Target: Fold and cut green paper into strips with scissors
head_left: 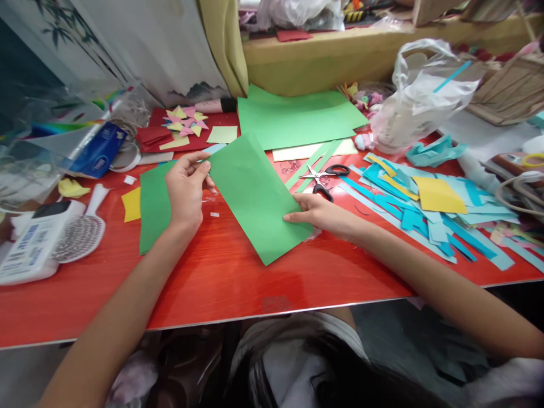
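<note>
A green sheet of paper is held up at a slant above the red table. My left hand pinches its upper left corner between thumb and fingers. Lower on the opposite edge, my right hand grips the sheet, thumb on top and the other fingers partly hidden. Another green piece of paper lies under my left wrist. Beyond my right hand rest open scissors with black handles, on thin green strips.
Blue and yellow paper scraps cover the right side. Large green sheets lie at the back, near a bagged cup. Folded paper pieces sit on red paper. A hairbrush and a white bottle occupy the left.
</note>
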Available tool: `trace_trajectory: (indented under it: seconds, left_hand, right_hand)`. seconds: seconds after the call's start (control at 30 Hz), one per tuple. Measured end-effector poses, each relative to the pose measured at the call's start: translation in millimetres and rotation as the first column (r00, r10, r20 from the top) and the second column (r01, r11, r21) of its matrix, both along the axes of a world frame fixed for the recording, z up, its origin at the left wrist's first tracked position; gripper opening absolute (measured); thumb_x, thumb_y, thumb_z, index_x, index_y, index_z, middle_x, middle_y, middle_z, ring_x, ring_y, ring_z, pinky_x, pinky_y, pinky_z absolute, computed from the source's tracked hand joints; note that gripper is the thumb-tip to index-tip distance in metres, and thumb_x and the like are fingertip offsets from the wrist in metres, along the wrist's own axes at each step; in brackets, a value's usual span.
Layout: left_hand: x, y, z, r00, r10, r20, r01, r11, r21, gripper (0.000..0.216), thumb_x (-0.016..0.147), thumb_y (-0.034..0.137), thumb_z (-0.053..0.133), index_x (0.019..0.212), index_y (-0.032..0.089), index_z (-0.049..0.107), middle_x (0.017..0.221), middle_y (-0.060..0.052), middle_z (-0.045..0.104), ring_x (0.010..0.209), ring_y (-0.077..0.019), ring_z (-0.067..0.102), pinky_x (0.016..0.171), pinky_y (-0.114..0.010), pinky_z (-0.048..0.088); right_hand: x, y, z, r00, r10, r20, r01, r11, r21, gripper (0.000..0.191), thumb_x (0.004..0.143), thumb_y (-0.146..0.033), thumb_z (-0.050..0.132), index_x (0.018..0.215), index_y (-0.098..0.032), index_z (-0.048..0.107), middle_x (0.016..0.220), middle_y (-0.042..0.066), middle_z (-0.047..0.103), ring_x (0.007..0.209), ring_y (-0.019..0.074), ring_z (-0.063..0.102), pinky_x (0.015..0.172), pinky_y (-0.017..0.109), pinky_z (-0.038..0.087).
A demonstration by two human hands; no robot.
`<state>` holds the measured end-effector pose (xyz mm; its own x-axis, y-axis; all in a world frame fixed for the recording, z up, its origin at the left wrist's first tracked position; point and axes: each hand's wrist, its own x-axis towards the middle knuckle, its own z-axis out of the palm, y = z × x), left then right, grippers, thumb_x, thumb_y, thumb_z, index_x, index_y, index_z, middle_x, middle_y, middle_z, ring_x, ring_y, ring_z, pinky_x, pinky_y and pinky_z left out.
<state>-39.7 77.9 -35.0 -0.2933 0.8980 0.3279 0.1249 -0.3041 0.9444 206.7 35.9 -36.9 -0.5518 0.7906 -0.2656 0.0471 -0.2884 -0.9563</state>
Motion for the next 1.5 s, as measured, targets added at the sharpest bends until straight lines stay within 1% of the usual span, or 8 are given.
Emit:
trace_trajectory:
  seconds: [0.17, 0.53, 0.77, 0.93, 1.23, 1.3, 1.37, 1.5]
  left_hand:
    - [2, -3, 2.4, 0.998, -0.032, 0.059, 0.035, 0.998, -0.052, 0.010, 0.076, 0.018, 0.062, 0.086, 0.021, 0.061, 0.059, 0.005, 0.053, 0.045, -0.0041, 0.049, 0.040, -0.014, 0.042]
    - [11, -8, 5.3, 0.989, -0.116, 0.091, 0.136, 0.959, -0.250, 0.020, 0.073, 0.021, 0.065, 0.089, 0.018, 0.054, 0.053, 0.008, 0.051, 0.039, -0.0052, 0.047, 0.035, -0.017, 0.037]
    - [17, -13, 1.4, 0.927, -0.375, -0.028, 0.328, 0.841, -0.431, 0.019, 0.075, 0.025, 0.064, 0.065, 0.017, 0.049, 0.043, 0.004, 0.054, 0.034, -0.0069, 0.047, 0.034, -0.017, 0.036]
    - [21, -17, 2.4, 0.930, -0.366, -0.029, 0.319, 0.843, -0.434, 0.023, 0.076, 0.024, 0.063, 0.060, 0.018, 0.047, 0.041, 0.002, 0.054, 0.033, -0.0080, 0.048, 0.034, -0.017, 0.036]
    - [8, -9, 12.0, 0.974, -0.210, 0.086, 0.226, 0.929, -0.294, 0.019, 0.074, 0.017, 0.065, 0.063, 0.018, 0.050, 0.046, 0.006, 0.046, 0.037, -0.0055, 0.046, 0.032, -0.017, 0.030]
    - [3, -6, 12.7, 0.978, -0.179, 0.105, 0.201, 0.944, -0.263, 0.018, 0.074, 0.016, 0.064, 0.064, 0.018, 0.049, 0.048, 0.006, 0.047, 0.039, -0.0055, 0.048, 0.034, -0.017, 0.033]
    - [1, -4, 11.9, 0.983, -0.140, 0.115, 0.164, 0.958, -0.236, 0.019, 0.074, 0.016, 0.065, 0.065, 0.019, 0.048, 0.051, 0.005, 0.050, 0.043, -0.0062, 0.052, 0.037, -0.017, 0.038]
    - [3, -4, 8.1, 0.982, -0.073, 0.172, 0.107, 0.975, -0.197, 0.018, 0.075, 0.019, 0.065, 0.070, 0.020, 0.047, 0.058, 0.005, 0.055, 0.054, -0.0077, 0.062, 0.043, -0.015, 0.046]
  right_hand:
    - [-1, 0, -2.8, 0.996, 0.007, -0.084, -0.007, 1.000, 0.003, 0.029, 0.073, -0.013, 0.066, 0.100, -0.021, 0.064, 0.102, 0.003, 0.068, 0.088, 0.0194, 0.065, 0.085, 0.035, 0.054]
    - [-1, 1, -5.4, 0.993, -0.069, -0.095, 0.070, 0.998, 0.003, 0.031, 0.074, -0.015, 0.065, 0.104, -0.021, 0.062, 0.104, 0.004, 0.067, 0.088, 0.0203, 0.066, 0.087, 0.037, 0.054]
    - [-5, 0, -6.9, 0.978, -0.203, -0.054, 0.208, 0.974, 0.095, 0.036, 0.073, -0.013, 0.063, 0.108, -0.020, 0.060, 0.109, 0.006, 0.065, 0.095, 0.0227, 0.063, 0.090, 0.043, 0.052]
    - [-6, 2, -9.7, 0.972, -0.229, -0.045, 0.233, 0.960, 0.153, 0.038, 0.075, -0.012, 0.059, 0.112, -0.020, 0.058, 0.111, 0.005, 0.064, 0.102, 0.0217, 0.060, 0.092, 0.043, 0.050]
    - [12, 8, 8.4, 0.999, 0.051, 0.014, -0.053, 0.991, 0.124, 0.030, 0.072, -0.017, 0.067, 0.102, -0.021, 0.062, 0.100, 0.003, 0.067, 0.096, 0.0214, 0.062, 0.087, 0.038, 0.053]
    - [14, 10, 12.7, 0.999, -0.012, 0.050, 0.006, 0.993, 0.121, 0.026, 0.071, -0.015, 0.067, 0.096, -0.020, 0.063, 0.095, 0.003, 0.067, 0.092, 0.0208, 0.063, 0.085, 0.038, 0.053]
    - [17, 15, 15.1, 0.985, -0.157, 0.072, 0.148, 0.982, 0.120, 0.023, 0.069, -0.015, 0.070, 0.089, -0.019, 0.062, 0.089, 0.004, 0.067, 0.083, 0.0197, 0.064, 0.079, 0.036, 0.055]
    - [25, 25, 12.9, 0.918, -0.396, -0.023, 0.395, 0.905, 0.158, 0.025, 0.068, -0.020, 0.072, 0.089, -0.019, 0.058, 0.086, 0.004, 0.064, 0.073, 0.0152, 0.062, 0.069, 0.029, 0.055]
